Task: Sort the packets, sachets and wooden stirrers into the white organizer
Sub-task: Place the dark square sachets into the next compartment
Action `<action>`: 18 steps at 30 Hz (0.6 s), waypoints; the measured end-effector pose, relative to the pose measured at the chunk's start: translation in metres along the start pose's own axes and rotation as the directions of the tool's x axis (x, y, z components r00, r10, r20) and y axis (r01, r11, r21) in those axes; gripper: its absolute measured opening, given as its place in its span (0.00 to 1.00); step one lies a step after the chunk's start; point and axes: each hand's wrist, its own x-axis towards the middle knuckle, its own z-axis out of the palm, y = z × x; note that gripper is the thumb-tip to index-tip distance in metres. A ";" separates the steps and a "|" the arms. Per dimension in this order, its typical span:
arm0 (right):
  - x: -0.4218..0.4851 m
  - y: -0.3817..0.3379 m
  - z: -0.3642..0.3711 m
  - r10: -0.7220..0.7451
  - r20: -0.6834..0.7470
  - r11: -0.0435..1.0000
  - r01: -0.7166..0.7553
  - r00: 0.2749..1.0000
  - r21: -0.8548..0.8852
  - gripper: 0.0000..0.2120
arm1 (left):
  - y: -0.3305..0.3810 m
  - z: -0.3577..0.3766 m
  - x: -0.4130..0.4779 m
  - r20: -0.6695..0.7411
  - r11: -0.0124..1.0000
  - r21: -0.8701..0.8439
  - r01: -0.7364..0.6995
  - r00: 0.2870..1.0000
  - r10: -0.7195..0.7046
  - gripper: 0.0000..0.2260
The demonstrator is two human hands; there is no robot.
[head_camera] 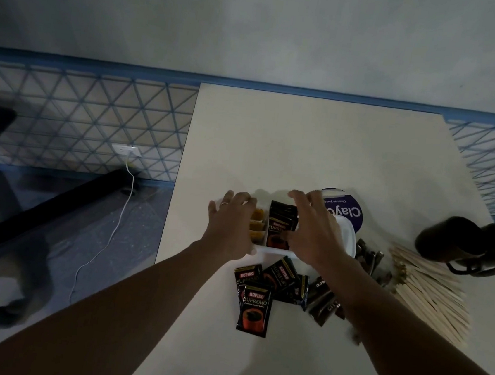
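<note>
The white organizer (273, 251) sits mid-table. Yellow sachets (257, 225) fill its left compartment and black Kopiko packets (281, 221) stand in the middle one. My left hand (230, 219) grips the organizer's left end, thumb on the front rim. My right hand (312, 227) is spread over the middle and right part, thumb touching the standing packets. Loose Kopiko packets (255, 304) and dark brown sachets (323, 299) lie in front of it. A fan of wooden stirrers (430, 295) lies to the right.
A round tub with a purple lid (344, 212) stands just behind the organizer. A black mug (454, 239) lies at the right edge by the stirrers. The table's left edge (170, 209) drops to a floor with a chair and a white cable.
</note>
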 end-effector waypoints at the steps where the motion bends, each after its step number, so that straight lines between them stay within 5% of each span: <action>1: 0.002 -0.001 0.000 -0.001 0.037 0.997 0.004 0.999 -0.073 0.35 | 0.000 0.000 0.000 -0.005 1.000 -0.002 -0.002 1.000 0.002 0.46; 9: 0.013 -0.002 0.014 -0.003 0.089 0.954 0.029 0.996 -0.297 0.36 | -0.002 0.001 0.000 -0.021 1.000 0.011 -0.014 1.000 0.014 0.45; 18: 0.002 0.003 0.008 0.001 0.035 0.986 0.005 0.999 -0.167 0.33 | 0.001 -0.002 -0.001 -0.028 0.999 0.034 -0.019 0.999 0.020 0.45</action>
